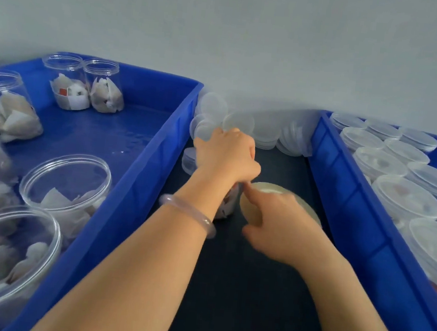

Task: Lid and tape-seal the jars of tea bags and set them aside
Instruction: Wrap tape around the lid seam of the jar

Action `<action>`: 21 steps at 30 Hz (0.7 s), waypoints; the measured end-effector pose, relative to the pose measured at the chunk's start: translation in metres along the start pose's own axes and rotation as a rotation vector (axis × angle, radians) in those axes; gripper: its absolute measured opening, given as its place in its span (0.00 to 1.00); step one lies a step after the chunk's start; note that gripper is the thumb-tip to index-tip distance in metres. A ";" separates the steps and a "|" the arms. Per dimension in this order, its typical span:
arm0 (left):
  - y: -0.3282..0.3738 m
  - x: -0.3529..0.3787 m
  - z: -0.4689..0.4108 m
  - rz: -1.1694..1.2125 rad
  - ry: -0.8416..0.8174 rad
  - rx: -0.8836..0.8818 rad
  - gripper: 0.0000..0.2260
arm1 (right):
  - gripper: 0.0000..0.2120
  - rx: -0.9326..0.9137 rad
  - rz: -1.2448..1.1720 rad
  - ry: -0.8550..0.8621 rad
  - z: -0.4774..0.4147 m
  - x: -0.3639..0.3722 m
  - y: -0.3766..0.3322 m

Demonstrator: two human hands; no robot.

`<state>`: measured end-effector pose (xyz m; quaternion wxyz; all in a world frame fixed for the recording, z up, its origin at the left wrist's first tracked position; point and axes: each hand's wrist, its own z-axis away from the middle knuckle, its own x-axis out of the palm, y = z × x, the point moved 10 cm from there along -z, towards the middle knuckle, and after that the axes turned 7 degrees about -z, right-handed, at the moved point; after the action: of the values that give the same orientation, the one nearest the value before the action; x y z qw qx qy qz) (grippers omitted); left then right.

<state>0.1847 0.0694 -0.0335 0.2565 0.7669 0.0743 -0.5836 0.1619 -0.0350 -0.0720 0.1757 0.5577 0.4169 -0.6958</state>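
Observation:
On the dark table between two blue bins stands a clear jar of tea bags (228, 206), mostly hidden under my left hand (226, 158). That hand grips the jar's top with curled fingers. A clear bangle sits on the wrist. My right hand (283, 231), blurred, holds a beige tape roll (250, 209) right against the jar's side. Whether tape is stuck to the jar cannot be seen.
A pile of loose clear lids (267, 130) lies at the back against the wall. The left blue bin (140, 184) holds several open jars of tea bags (66, 189). The right blue bin (344, 192) is packed with lidded jars (403, 195).

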 end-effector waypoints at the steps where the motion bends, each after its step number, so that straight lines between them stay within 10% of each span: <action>1: 0.000 0.001 -0.001 -0.004 0.003 0.011 0.10 | 0.32 0.019 0.009 -0.002 -0.008 0.005 0.009; 7: -0.002 0.007 0.002 -0.058 -0.086 0.130 0.31 | 0.31 0.081 -0.018 0.047 -0.039 0.044 0.052; 11: -0.054 -0.030 0.032 0.607 0.503 -0.053 0.18 | 0.32 -0.076 0.199 0.256 -0.045 0.041 0.052; 14: -0.092 0.005 0.041 0.997 0.491 -0.235 0.12 | 0.29 -0.075 0.206 0.198 -0.048 0.049 0.059; 21: -0.085 0.065 0.030 1.265 0.222 -0.198 0.30 | 0.25 -0.175 -1.010 0.514 -0.039 -0.008 0.056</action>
<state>0.1442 0.1161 -0.1261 0.6110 0.6911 -0.3121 -0.2272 0.2286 -0.0400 -0.0876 -0.2400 0.4237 0.7172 -0.4985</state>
